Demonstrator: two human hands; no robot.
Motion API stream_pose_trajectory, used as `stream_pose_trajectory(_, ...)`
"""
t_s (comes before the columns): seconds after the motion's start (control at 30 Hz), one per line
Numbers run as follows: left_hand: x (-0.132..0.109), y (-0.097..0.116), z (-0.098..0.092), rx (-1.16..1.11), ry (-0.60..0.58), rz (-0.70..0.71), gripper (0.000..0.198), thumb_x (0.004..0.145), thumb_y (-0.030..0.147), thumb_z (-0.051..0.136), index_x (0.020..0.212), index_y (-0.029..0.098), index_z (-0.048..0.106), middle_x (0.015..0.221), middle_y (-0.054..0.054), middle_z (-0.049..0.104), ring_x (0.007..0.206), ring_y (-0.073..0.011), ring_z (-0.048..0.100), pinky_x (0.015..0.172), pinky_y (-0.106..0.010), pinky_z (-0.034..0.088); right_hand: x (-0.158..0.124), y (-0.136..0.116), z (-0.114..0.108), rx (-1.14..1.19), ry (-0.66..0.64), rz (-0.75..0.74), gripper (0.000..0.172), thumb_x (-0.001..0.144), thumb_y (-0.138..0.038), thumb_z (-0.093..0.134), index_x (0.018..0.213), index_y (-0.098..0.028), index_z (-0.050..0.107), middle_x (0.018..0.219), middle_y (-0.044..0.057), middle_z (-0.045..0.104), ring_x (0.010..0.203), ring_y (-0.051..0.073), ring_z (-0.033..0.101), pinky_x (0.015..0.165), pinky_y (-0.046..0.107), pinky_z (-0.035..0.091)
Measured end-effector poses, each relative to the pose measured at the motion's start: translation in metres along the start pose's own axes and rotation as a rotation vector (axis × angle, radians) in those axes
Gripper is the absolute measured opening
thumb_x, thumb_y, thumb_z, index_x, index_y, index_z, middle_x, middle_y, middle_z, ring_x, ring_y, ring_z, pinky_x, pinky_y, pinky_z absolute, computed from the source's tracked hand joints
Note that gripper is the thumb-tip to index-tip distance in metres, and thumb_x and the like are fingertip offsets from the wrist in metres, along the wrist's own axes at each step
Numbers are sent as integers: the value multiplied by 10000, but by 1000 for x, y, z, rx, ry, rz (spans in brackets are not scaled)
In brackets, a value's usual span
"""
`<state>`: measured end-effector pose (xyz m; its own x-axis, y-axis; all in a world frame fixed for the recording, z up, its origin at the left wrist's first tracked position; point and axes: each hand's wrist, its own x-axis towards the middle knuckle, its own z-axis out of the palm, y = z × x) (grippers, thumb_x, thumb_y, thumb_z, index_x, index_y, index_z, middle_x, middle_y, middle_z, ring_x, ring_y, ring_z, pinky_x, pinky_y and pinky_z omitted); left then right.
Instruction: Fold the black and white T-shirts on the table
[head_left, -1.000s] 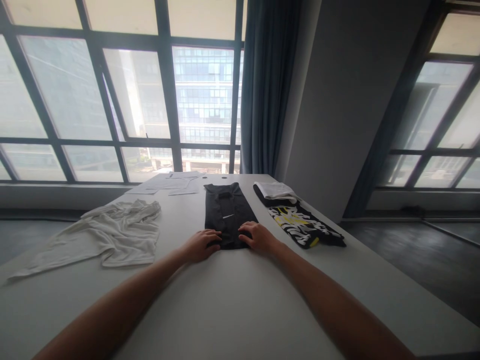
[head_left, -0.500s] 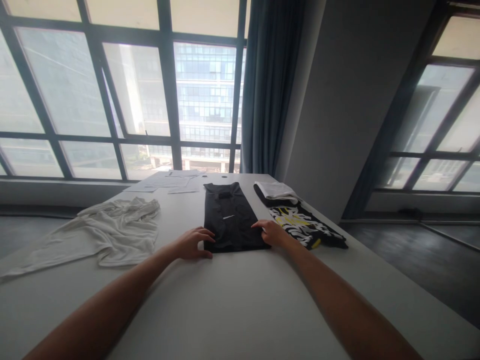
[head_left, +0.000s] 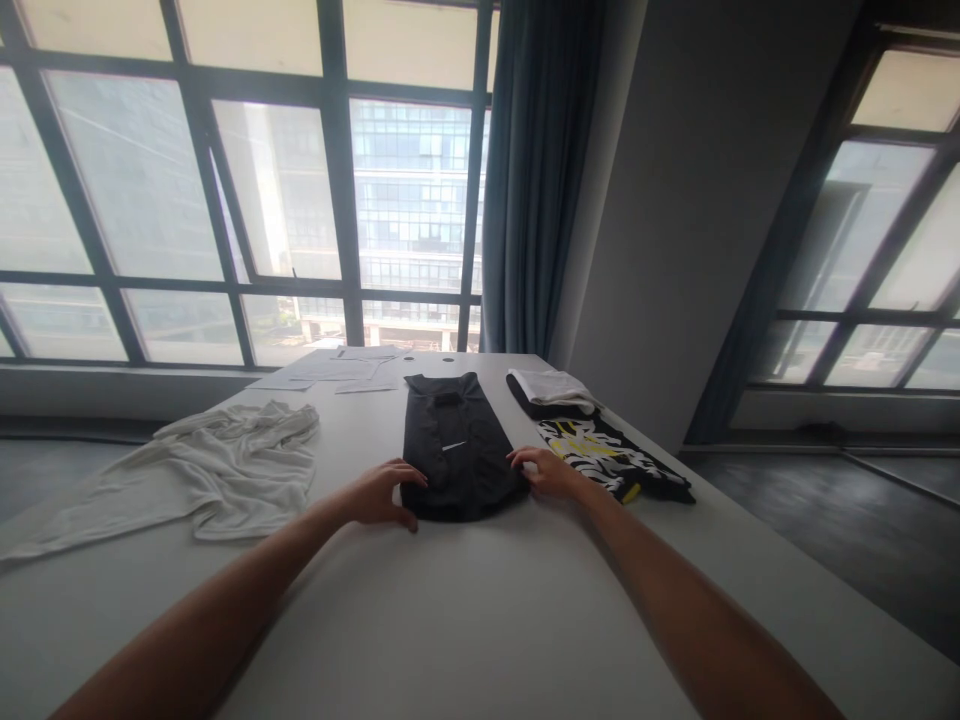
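Note:
A black garment [head_left: 454, 450], folded into a long strip with a small white logo, lies lengthwise in the middle of the white table [head_left: 465, 610]. My left hand [head_left: 379, 495] pinches its near left corner, fingers on top and thumb below. My right hand [head_left: 549, 472] grips the near right edge with curled fingers. The near end of the garment bulges up slightly between the two hands.
A crumpled white shirt [head_left: 225, 465] lies to the left. On the right are a black, white and yellow patterned garment [head_left: 611, 460] and a folded white-on-black stack [head_left: 551, 390]. Papers [head_left: 337, 368] lie at the far edge by the windows.
Both hands slid apart from the middle of the garment's near end to its outer corners. The near edge has since lifted slightly in their grip.

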<state>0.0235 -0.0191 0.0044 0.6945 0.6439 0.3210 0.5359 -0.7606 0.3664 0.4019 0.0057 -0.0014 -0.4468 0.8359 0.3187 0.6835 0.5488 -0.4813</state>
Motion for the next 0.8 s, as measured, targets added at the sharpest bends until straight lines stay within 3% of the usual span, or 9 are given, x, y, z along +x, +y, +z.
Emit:
stream_pose_trajectory(0.07,-1,-2,-1,-32,-39,43,557,646,510,853,1121,250,722,1279,-88,674,1177,-285,600,1004,-368,472,2,-1,2,8,112,17,224,872,-217,509,961,-181,710,1042,92,727,982,216,667,911,349,491)
stream_pose_trajectory(0.13,-1,-4,1,-20,-31,34,378,771,384,765,1120,245,721,1282,-88,673,1173,-267,608,1015,-372,468,3,-2,3,2,187,44,260,924,-271,448,976,-164,679,941,93,725,872,213,663,811,332,497)
stream_pose_trajectory(0.2,0,-4,4,37,17,-8,289,841,226,622,1115,237,717,1180,-81,712,1083,-241,648,966,-361,494,2,-3,4,-2,176,59,252,919,-305,468,968,-157,666,891,89,719,810,210,654,760,321,490)
stream_pose_trajectory(0.27,0,-4,8,82,69,-51,333,832,137,528,1095,229,710,1054,-67,735,975,-222,674,900,-349,521,0,-4,4,-7,97,45,217,850,-309,578,984,-168,674,917,76,723,839,213,658,788,320,488)
stream_pose_trajectory(0.37,0,-7,13,82,109,-25,391,768,105,533,1108,225,686,1129,-66,724,1060,-235,656,956,-368,510,-2,-5,6,-11,-2,-10,237,723,-204,657,952,-193,714,1012,62,726,942,222,660,880,322,477)
stream_pose_trajectory(0.43,-1,-10,14,79,99,12,446,727,79,537,1123,229,676,1268,-62,682,1212,-252,591,1052,-394,458,-1,-6,8,-3,-7,-27,239,688,-129,606,880,-190,735,1031,65,727,956,219,662,900,314,474)
stream_pose_trajectory(0.5,-1,-11,13,95,72,4,466,711,52,510,1106,230,682,1289,-55,675,1238,-258,579,1074,-412,440,0,-7,7,9,4,-16,262,684,-103,565,860,-185,742,1000,61,736,933,212,665,891,302,477)
stream_pose_trajectory(0.63,0,-9,7,108,68,-19,477,705,36,487,1097,227,678,1136,-64,726,1101,-255,657,987,-415,502,0,-12,3,-1,17,30,212,793,-202,540,876,-170,733,849,40,736,809,202,649,785,288,489)
stream_pose_trajectory(0.8,-2,-11,12,13,23,68,677,658,31,565,1305,225,600,1451,-73,558,1404,-286,434,1153,-448,372,0,-13,1,-13,18,30,221,819,-291,548,848,-165,727,802,32,723,756,193,629,729,284,486)
